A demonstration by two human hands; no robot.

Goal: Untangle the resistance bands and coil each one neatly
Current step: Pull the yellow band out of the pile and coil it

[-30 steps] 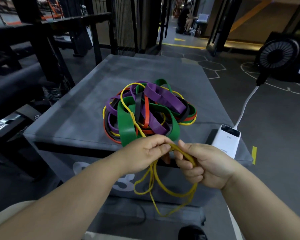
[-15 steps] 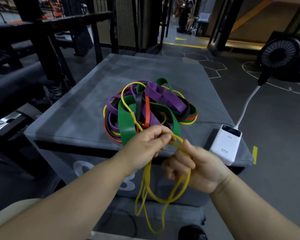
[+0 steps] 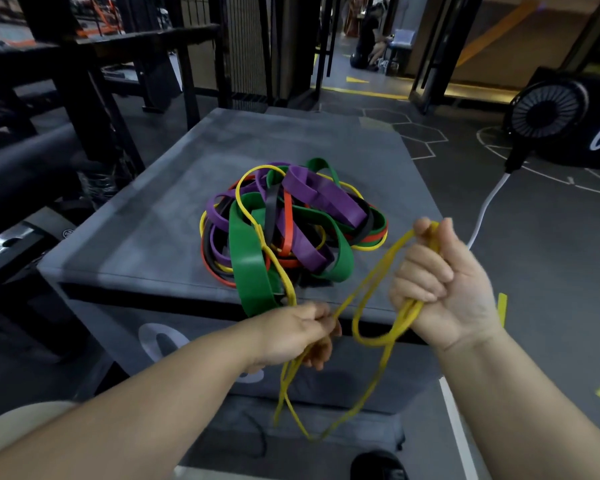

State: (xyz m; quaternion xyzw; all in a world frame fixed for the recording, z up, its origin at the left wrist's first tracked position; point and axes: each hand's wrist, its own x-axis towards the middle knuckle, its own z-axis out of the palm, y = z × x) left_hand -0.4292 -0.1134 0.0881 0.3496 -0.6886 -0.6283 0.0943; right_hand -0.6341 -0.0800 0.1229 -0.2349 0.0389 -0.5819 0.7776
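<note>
Head camera view, looking down over both forearms at a grey padded table (image 3: 136, 237) in a dim gym. A tangle of resistance bands (image 3: 326, 199) lies near the middle of the table: purple, red, black and yellow, with a wide green band (image 3: 250, 261) drooping over the near edge.

A thin yellow band (image 3: 374, 342) is the one being worked. The right hand (image 3: 440, 282) is raised just right of the tangle, palm toward the camera. Its fingers (image 3: 420, 268) are curled round gathered turns of the band. The left hand (image 3: 298, 332) sits lower, at the table's near edge. Its fingers (image 3: 321, 327) are pressed together, pinching the same band. Two strands stretch between the hands, and long loops hang below them in front of the table. From the left hand the band runs up across the green band and into the pile.

The step appears to be drawing the yellow band free while gathering it into a coil. It would go best if the left pinch feeds length slowly. The strand should be lifted clear of the green band, not dragged, so the pile does not tighten. The right hand should lay even, flat turns, and the hanging loops should be kept from twisting.
</note>
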